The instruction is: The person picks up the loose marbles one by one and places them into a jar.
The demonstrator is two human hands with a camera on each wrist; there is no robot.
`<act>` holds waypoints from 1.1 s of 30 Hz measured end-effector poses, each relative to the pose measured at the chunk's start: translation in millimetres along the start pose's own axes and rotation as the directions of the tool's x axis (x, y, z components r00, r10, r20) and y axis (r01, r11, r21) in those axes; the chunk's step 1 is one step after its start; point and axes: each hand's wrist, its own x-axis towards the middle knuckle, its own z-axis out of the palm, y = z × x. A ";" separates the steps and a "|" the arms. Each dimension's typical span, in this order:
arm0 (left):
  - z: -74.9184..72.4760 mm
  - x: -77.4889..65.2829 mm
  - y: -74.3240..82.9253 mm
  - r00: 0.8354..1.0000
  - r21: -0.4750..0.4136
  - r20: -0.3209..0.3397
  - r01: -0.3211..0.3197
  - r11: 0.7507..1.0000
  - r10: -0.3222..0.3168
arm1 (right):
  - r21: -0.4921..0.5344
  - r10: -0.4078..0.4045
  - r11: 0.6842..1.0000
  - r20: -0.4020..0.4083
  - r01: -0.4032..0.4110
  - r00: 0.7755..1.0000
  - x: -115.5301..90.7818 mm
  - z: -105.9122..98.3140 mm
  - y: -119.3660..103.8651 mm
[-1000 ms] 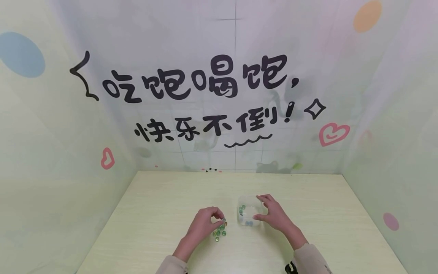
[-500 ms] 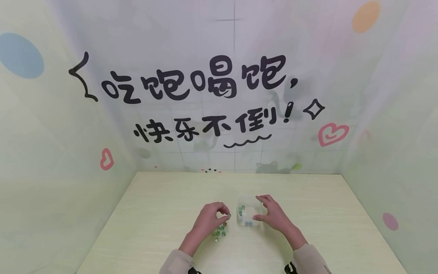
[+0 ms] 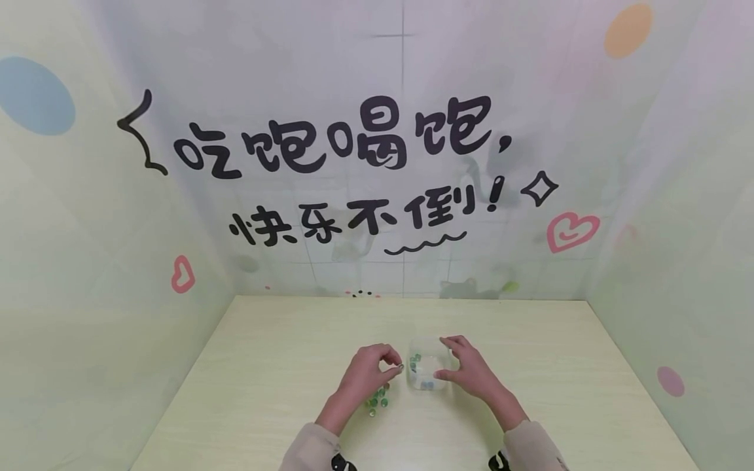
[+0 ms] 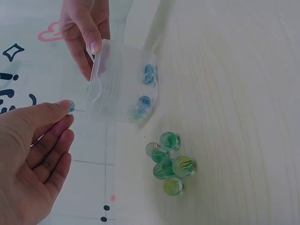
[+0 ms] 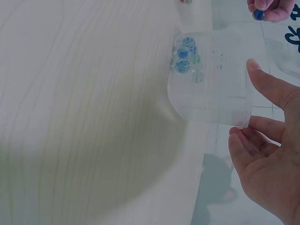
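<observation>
Between the thumb and a fingertip, my left hand pinches a blue glass marble, just left of a clear plastic container. My right hand holds that container at its right side, thumb near the rim and fingers farther round the wall. The container stands upright on the table. Inside lie several blue and green marbles, seen through the wall. A loose cluster of green and yellowish marbles rests on the table below my left hand, partly hidden by it in the head view.
The pale wood-grain table is bounded by a printed back curtain with black lettering, and by side curtains at left and right. Light sleeves cover both forearms.
My left hand has lifted away from the loose cluster with the marble and moved right and farther back, close to the container. My right hand and the container stay in place.
</observation>
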 end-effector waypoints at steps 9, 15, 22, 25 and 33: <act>4.7 5.5 4.8 1.000 -0.009 0.007 0.004 1.000 -0.004 | 0.007 0.020 1.000 -0.006 -0.020 1.000 1.0 1.7 1.9; 7.8 9.6 7.0 1.000 0.014 0.005 0.002 1.000 -0.002 | -0.008 0.021 1.000 -0.002 -0.021 1.000 0.6 1.5 1.3; 12.5 15.4 7.5 1.000 0.044 0.008 -0.025 0.999 0.025 | 0.006 0.019 1.000 0.000 -0.019 1.000 0.1 1.5 1.4; 14.2 17.2 7.5 0.999 0.042 0.009 -0.034 0.999 0.034 | 0.007 0.020 1.000 0.001 -0.020 1.000 -0.3 1.1 0.8; 16.2 19.2 9.1 0.999 0.032 0.013 -0.038 0.999 0.037 | 0.009 0.017 1.000 -0.001 -0.017 1.000 -0.9 0.2 -0.5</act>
